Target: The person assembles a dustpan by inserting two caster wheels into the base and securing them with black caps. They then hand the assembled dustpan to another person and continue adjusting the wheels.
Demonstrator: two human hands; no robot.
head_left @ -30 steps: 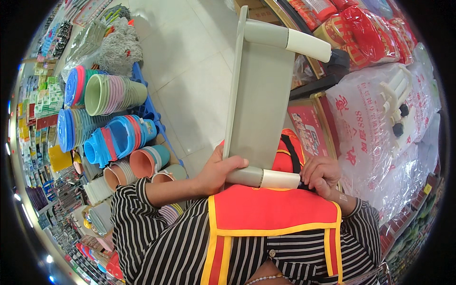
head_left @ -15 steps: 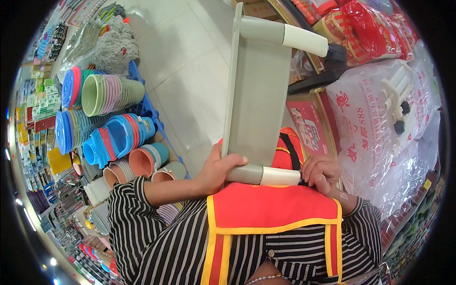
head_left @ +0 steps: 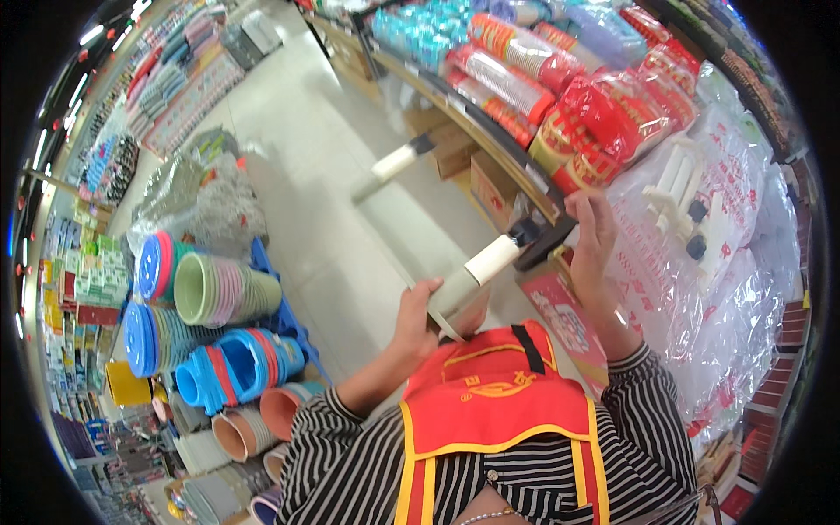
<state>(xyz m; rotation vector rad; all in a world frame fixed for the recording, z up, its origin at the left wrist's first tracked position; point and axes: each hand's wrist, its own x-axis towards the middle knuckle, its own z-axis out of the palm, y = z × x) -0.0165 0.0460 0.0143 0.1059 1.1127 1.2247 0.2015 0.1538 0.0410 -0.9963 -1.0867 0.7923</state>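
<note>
Stool [head_left: 411,236] tipped flat since before, left hand [head_left: 418,317] grips leg, right hand [head_left: 595,234] holds foot.

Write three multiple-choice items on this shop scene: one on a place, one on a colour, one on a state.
1. Where do the stacked basins lie?
A. on the person's left
B. on the person's right
C. on the shelf

2. What colour is the apron?
A. blue
B. red with yellow trim
C. white

3. How is the grey stool held?
A. standing on the floor
B. gripped off the floor
C. wrapped in plastic

A: the basins lie at picture left.
B: red cloth, yellow edging.
B: left hand grips a leg, right hand the foot end.
</note>
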